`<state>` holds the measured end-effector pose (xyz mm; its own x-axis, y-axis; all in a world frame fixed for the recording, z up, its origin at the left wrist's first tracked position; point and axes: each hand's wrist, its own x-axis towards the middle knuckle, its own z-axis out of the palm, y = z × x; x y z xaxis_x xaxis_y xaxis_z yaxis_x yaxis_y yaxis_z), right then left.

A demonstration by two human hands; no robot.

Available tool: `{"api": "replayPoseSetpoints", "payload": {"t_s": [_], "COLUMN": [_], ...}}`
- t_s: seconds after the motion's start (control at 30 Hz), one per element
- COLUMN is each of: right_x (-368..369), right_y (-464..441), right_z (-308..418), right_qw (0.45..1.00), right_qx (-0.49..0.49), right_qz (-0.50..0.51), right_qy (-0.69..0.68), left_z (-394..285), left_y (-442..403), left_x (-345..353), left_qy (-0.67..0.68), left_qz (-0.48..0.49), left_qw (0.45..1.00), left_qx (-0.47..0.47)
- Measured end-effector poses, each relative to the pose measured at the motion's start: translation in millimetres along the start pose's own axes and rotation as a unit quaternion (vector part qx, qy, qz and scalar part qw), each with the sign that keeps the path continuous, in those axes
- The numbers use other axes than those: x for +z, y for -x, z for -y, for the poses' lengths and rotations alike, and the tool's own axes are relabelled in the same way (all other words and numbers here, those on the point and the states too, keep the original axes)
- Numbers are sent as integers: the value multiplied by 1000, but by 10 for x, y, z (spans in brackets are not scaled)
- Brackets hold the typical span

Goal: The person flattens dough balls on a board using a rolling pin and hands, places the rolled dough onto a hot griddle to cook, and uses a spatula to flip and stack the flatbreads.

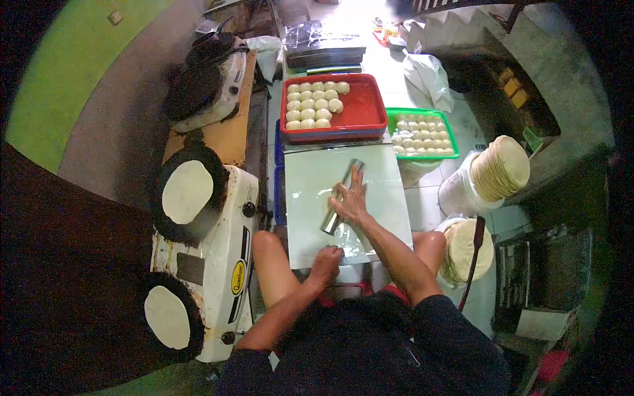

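A shiny metal rolling pin lies slantwise on the white board in front of me. My right hand is over its middle, holding it from above with the thumb to the left and fingers spread along it. A faint pale patch, possibly thin dough, shows beside the pin; I cannot tell its outline. My left hand is closed at the board's near edge, and what its fingers hold, if anything, is hidden. Beyond the board, a red tray carries rows of dough balls.
On the left, a stove bears two dark pans with flatbreads. Right of the board are a green tray of dough balls and two stacks of flatbreads. A dark-handled tool stands near my right elbow.
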<state>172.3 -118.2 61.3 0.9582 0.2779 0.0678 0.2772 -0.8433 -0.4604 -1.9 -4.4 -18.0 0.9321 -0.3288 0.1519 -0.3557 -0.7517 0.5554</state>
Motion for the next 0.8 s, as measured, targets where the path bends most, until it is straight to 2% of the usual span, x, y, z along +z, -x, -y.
{"api": "replayPoseSetpoints", "payload": {"t_s": [0.1,0.13,0.23,0.27,0.33,0.4,0.5,0.53,0.63,0.67,0.77,0.8], "right_x": [1,-27,107,138,226,281,176,196,93,159,237,132], "right_y": [63,144,300,369,315,236,186,183,90,57,-36,-18], "right_z": [-89,-69,28,6,-47,-105,14,44,34,6,-50,-53], "right_qw": [991,994,991,995,995,992,999,993,999,996,991,994], "right_qx": [-21,-61,-110,-67,-28,-19,36,1,-3,-10,15,2], "right_qz": [75,94,-52,-37,-94,-122,0,-76,-7,-67,-116,-113], "right_qy": [-109,-18,47,71,-5,9,-32,90,41,53,71,-6], "left_z": [-163,-172,-99,-73,-34,-92,-237,-161,-73,-68,-122,-109], "left_y": [0,-12,-20,19,5,-48,-60,-87,-38,-18,-29,-13], "left_x": [-136,-154,-150,-109,-59,-131,-332,-269,-215,-195,-229,-224], "left_qy": [20,-7,-1,-11,-1,-29,74,54,92,77,53,52], "left_qz": [-14,2,38,26,39,64,-5,6,3,6,24,30], "left_qw": [1000,1000,999,1000,999,997,997,998,996,997,998,998], "left_qx": [-10,-12,-20,-6,-19,-26,-5,13,14,6,-14,-17]}}
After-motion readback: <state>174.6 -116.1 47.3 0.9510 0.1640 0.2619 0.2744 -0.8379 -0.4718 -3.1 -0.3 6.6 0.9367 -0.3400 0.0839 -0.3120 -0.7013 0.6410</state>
